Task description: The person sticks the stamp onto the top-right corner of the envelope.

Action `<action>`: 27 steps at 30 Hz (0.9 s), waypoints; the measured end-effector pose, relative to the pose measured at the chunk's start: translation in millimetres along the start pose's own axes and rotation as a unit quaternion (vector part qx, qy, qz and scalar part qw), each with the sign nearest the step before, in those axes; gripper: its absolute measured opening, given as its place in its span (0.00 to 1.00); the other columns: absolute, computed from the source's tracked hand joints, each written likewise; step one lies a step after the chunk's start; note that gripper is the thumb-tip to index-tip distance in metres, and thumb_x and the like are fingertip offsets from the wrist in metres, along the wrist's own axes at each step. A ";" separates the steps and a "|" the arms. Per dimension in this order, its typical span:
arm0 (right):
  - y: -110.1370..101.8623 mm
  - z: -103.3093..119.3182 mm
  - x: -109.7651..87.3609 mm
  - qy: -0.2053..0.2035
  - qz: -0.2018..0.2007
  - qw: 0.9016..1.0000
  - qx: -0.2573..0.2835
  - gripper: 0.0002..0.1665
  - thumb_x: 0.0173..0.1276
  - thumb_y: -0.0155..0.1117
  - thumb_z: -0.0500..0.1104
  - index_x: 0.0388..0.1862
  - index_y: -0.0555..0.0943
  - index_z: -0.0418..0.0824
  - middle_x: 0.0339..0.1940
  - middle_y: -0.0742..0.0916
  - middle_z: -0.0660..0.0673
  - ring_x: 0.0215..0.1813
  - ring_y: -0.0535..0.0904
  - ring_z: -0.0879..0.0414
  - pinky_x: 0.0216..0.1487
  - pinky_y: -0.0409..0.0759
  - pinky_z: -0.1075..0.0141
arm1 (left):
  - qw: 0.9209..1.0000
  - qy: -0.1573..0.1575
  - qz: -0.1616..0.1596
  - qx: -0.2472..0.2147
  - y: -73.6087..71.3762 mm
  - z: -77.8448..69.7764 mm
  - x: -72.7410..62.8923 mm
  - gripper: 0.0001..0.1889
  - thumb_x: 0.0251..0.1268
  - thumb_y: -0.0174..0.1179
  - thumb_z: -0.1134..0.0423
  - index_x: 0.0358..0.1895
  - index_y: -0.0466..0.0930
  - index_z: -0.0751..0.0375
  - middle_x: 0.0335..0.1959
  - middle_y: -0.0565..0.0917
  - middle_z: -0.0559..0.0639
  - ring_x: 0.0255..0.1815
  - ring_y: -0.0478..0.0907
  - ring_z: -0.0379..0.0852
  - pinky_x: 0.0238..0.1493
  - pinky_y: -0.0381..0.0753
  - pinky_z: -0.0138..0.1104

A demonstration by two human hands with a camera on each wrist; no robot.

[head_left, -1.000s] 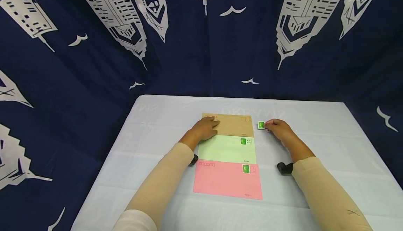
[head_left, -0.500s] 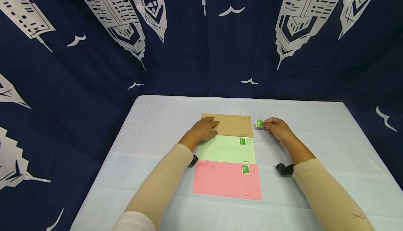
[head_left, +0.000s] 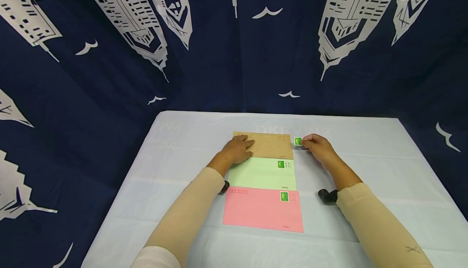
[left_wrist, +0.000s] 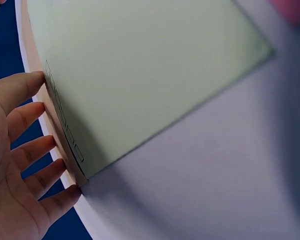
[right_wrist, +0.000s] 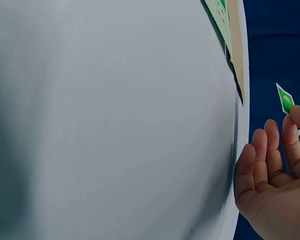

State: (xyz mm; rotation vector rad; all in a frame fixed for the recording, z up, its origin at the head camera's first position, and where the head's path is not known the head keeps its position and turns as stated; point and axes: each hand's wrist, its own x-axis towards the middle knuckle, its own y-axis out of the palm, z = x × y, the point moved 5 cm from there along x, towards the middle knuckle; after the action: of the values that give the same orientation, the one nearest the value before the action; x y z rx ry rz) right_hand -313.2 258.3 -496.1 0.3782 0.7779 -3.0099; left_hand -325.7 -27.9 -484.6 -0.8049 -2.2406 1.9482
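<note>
Between thumb and forefinger my right hand pinches a small green stamp with a white border, just right of the brown envelope. In the right wrist view the stamp stands out from the fingertips, held above the table. My left hand rests with spread fingers on the left part of the brown envelope. Below that lies a light green envelope, then a pink envelope. Both bear a green stamp near the upper right corner. The left wrist view shows the left hand's fingertips along the envelope edge.
A white cloth covers the table, whose far edge meets a dark blue curtain printed with white buildings and birds. A black wrist camera sits under the right forearm, another by the left wrist.
My right hand has moved slightly left and away from me, bringing the pinched stamp closer to the brown envelope's right edge. The left hand has stayed in place.
</note>
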 end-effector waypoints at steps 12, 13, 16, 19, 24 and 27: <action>7.9 4.7 8.3 -0.014 0.009 1.000 0.019 0.16 0.77 0.53 0.44 0.54 0.75 0.33 0.56 0.79 0.39 0.52 0.77 0.54 0.50 0.81 0.73 | 1.000 0.007 0.000 0.020 0.1 -0.7 -2.0 0.31 0.79 0.50 0.44 0.80 0.58 0.44 0.83 0.55 0.51 0.84 0.50 0.51 0.83 0.56 0.44; 8.5 5.0 9.2 -0.015 0.008 1.000 0.021 0.16 0.77 0.53 0.44 0.54 0.75 0.32 0.56 0.80 0.39 0.51 0.77 0.55 0.49 0.81 0.74 | 1.000 0.007 -0.001 0.019 0.0 -0.7 -1.9 0.31 0.79 0.50 0.44 0.80 0.59 0.44 0.83 0.55 0.51 0.84 0.50 0.52 0.83 0.56 0.45; 9.7 5.7 11.5 -0.016 0.007 1.000 0.024 0.16 0.76 0.54 0.44 0.53 0.75 0.33 0.55 0.80 0.40 0.49 0.78 0.57 0.48 0.81 0.74 | 1.000 0.009 -0.002 0.020 -0.2 -0.8 -1.3 0.31 0.79 0.50 0.44 0.80 0.59 0.44 0.83 0.55 0.51 0.84 0.50 0.52 0.83 0.57 0.46; 11.3 7.2 13.7 -0.017 0.006 1.000 0.026 0.16 0.76 0.54 0.44 0.53 0.76 0.33 0.54 0.81 0.40 0.47 0.79 0.59 0.48 0.82 0.73 | 1.000 0.009 0.000 0.023 -0.8 -0.8 -1.4 0.31 0.79 0.49 0.44 0.80 0.58 0.44 0.83 0.55 0.52 0.84 0.50 0.52 0.83 0.57 0.46; 13.9 8.8 17.0 -0.015 0.011 0.999 0.027 0.16 0.78 0.52 0.43 0.53 0.75 0.32 0.54 0.81 0.39 0.47 0.79 0.60 0.49 0.82 0.72 | 1.000 0.010 0.005 0.029 -1.0 -0.9 -1.1 0.31 0.79 0.48 0.44 0.81 0.57 0.45 0.84 0.54 0.52 0.85 0.49 0.52 0.83 0.56 0.45; 15.5 9.5 19.2 -0.015 0.014 0.999 0.030 0.16 0.79 0.52 0.43 0.53 0.75 0.32 0.54 0.80 0.39 0.47 0.79 0.60 0.49 0.82 0.73 | 0.999 0.012 0.008 0.033 0.6 -0.8 0.6 0.32 0.80 0.47 0.44 0.81 0.56 0.45 0.84 0.54 0.52 0.85 0.49 0.53 0.83 0.55 0.45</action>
State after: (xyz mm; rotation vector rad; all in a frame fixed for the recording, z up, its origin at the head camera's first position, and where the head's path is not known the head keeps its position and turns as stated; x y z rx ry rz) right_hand -333.0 241.1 -500.0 0.3421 0.6757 -3.0105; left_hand -325.8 -26.9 -485.2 -0.8355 -2.1519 1.9959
